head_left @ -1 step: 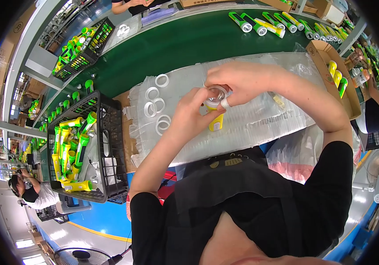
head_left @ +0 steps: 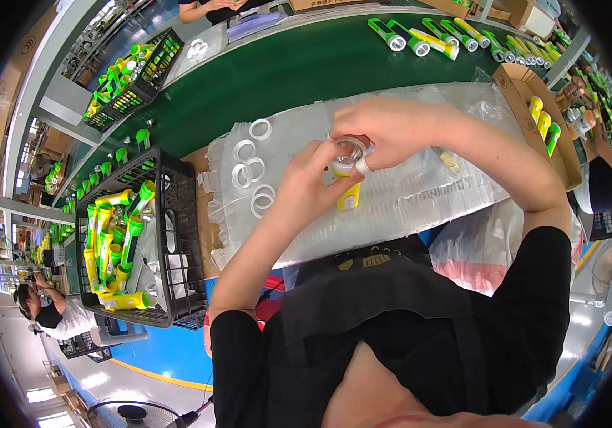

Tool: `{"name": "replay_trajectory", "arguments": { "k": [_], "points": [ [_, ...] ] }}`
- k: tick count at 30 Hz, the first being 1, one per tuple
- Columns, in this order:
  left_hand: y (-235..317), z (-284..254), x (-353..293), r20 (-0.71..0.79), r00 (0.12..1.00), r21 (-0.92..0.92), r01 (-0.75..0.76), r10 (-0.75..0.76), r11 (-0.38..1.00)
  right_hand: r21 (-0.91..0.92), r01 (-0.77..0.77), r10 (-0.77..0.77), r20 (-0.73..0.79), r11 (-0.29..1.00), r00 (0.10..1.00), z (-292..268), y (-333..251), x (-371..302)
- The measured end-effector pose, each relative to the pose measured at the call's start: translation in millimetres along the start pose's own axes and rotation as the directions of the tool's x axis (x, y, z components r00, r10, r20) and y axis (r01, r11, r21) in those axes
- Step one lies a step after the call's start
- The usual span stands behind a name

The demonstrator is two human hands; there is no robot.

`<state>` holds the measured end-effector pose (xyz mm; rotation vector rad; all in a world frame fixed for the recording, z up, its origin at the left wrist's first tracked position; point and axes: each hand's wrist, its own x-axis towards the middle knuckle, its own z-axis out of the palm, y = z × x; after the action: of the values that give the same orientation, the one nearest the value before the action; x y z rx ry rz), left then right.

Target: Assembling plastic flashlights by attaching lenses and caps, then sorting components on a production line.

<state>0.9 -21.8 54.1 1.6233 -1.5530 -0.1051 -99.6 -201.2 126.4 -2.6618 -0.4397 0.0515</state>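
I had the flashlight [head_left: 349, 198] between both hands, over the padded sheet [head_left: 406, 192] that covered part of the green bench [head_left: 249, 93]. Its lens end faced up toward my camera, and its long axis ran from there back toward the wearer's chest, tail nearest the body; whether the tail rested on the sheet I couldn't tell. The body was yellow with a pale patch near the tail, the lens end round, clear and shiny. The left hand [head_left: 311, 184] had its fingers curled on the left side of the lens end; the right hand [head_left: 378, 134] gripped its rim from the right, fingers bent in close. They hid part of the rim from me. To the left lay white rings [head_left: 251, 131], some overlapping, then a black crate [head_left: 185, 196] of yellow and green flashlights [head_left: 132, 239]. An open cardboard box [head_left: 566, 167] stood at the right.
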Motion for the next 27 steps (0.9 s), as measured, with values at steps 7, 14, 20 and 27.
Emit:
{"name": "replay_trajectory", "arguments": {
  "k": [7, 14, 20, 27],
  "points": [
    [0, 7, -3, -0.040, 0.997, 0.032, -0.060, 0.061, 0.998, -0.021, -0.023, 0.022, -0.065, 1.000, 0.998, 9, -1, -5],
    [0, 19, -1, -0.151, 0.987, 0.118, -0.034, 0.052, 0.992, -0.084, -0.314, 0.282, -0.267, 0.946, 0.921, 28, -8, -4],
    [0, 19, -1, -0.192, 0.978, 0.065, -0.066, 0.077, 0.996, -0.062, -0.258, 0.232, -0.271, 0.964, 0.934, 15, -6, -7],
    [0, 21, 4, -0.172, 0.984, 0.056, -0.033, 0.043, 0.998, -0.215, -0.513, 0.521, -0.025, 0.831, 0.853, -3, -18, 6]
  ]
}}
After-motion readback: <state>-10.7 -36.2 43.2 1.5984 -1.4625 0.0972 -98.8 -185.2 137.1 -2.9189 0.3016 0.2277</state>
